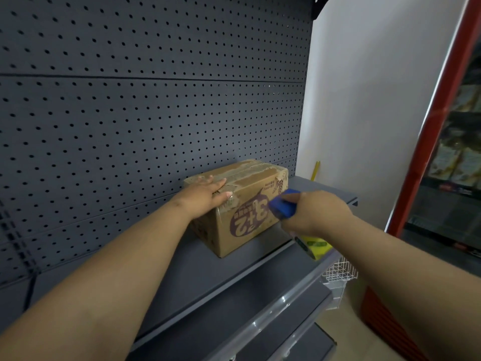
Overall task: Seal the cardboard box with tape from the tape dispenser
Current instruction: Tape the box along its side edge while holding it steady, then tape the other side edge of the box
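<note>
A brown cardboard box (250, 217) with purple print stands on a dark grey shelf (208, 277). Strips of tape run along its top seam. My left hand (205, 195) lies flat on the near left corner of the box top, fingers spread. My right hand (315, 211) grips the blue tape dispenser (282, 207), whose front end touches the box's right side face near the upper edge. The dispenser's roll is hidden behind my hand.
A dark pegboard panel (145, 113) backs the shelf. A yellow-green packet (316, 246) lies at the shelf's front right. A white wire basket (338, 273) hangs below. A red-framed cooler (437, 142) stands at the right, with a white wall behind.
</note>
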